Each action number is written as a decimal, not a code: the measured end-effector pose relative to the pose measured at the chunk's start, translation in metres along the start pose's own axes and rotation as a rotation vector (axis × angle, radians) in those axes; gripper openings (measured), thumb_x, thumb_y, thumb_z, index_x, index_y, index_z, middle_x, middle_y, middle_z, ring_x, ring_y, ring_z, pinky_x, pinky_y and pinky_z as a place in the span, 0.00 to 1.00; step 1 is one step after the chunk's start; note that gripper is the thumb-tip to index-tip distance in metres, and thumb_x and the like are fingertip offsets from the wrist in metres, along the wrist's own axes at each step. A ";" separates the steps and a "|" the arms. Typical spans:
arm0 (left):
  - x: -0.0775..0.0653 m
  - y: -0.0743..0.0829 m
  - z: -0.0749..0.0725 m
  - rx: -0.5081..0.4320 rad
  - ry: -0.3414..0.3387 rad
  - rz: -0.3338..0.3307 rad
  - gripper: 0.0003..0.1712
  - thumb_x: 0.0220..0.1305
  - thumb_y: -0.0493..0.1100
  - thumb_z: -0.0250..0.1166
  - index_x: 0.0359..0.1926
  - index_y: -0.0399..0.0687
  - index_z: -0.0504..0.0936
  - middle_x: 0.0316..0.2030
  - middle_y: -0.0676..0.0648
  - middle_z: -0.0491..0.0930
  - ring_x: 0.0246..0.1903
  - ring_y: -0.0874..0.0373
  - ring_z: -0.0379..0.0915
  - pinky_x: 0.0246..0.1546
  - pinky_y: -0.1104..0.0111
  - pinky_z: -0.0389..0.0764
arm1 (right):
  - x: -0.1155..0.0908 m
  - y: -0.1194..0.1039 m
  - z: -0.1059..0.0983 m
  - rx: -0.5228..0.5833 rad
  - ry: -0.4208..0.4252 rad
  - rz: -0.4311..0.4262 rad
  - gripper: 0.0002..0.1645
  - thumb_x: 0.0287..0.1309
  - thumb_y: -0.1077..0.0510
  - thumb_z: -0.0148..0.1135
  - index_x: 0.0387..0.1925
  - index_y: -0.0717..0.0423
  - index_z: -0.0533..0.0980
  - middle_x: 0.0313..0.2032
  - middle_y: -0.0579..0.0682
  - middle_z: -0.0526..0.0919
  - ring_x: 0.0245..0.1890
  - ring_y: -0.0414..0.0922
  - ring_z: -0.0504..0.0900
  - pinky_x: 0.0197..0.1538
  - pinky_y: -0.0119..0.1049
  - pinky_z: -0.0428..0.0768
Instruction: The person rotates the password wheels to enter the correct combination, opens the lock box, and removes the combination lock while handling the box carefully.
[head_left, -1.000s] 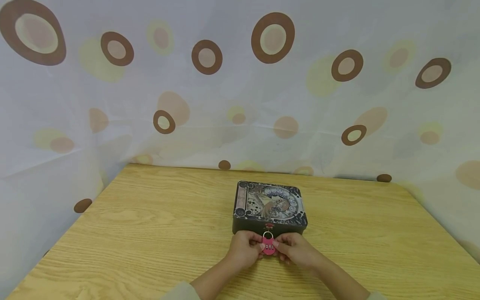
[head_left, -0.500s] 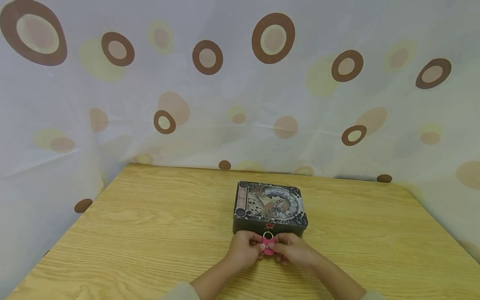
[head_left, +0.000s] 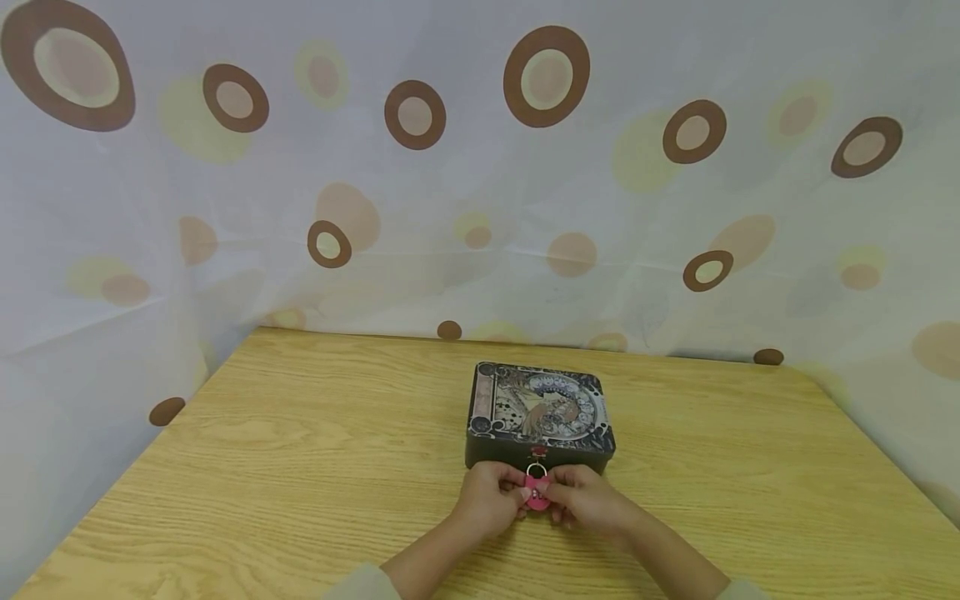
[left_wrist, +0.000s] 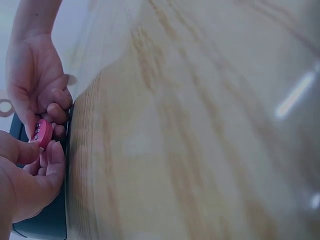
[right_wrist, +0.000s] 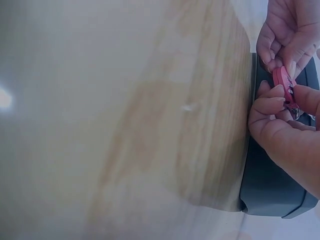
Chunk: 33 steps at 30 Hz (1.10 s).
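Observation:
A pink combination padlock (head_left: 537, 502) hangs by its metal shackle from the red clasp (head_left: 538, 452) on the front of a dark tin box (head_left: 480, 451). My left hand (head_left: 484, 500) pinches the padlock's left side between thumb and fingers. From the other side my right hand (head_left: 589, 500) pinches it, with the thumb over the number dials. In the left wrist view the padlock (left_wrist: 45, 134) shows edge-on between both hands. The right wrist view shows its dials partly covered by the right thumb (right_wrist: 306, 98).
The box's closed lid (head_left: 543, 404) carries an ornate printed picture. It stands on a wood-grain table (head_left: 337, 417). Behind and at the sides hangs a pale curtain (head_left: 480, 167) with brown, peach and yellow ovals.
My right thumb has shifted left over the padlock's dials and now covers part of them. The left hand, the padlock and the box stay in place.

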<state>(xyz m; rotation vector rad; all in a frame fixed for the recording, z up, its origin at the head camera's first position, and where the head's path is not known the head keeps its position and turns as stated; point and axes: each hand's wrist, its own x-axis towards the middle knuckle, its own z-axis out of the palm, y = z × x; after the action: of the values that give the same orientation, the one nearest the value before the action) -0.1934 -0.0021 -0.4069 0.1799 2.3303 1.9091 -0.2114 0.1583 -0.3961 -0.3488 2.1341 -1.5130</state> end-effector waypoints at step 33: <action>0.000 -0.001 0.001 0.005 0.003 0.027 0.03 0.55 0.26 0.60 0.31 0.25 0.79 0.23 0.40 0.80 0.20 0.59 0.76 0.20 0.71 0.80 | -0.002 -0.002 0.000 -0.026 0.019 -0.013 0.15 0.64 0.61 0.46 0.30 0.71 0.72 0.17 0.44 0.70 0.18 0.36 0.67 0.21 0.25 0.67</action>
<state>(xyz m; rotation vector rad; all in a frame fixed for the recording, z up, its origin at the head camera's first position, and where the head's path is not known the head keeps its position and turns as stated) -0.1936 -0.0012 -0.4081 0.2097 2.3467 1.9177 -0.2104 0.1587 -0.3939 -0.3600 2.1720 -1.5027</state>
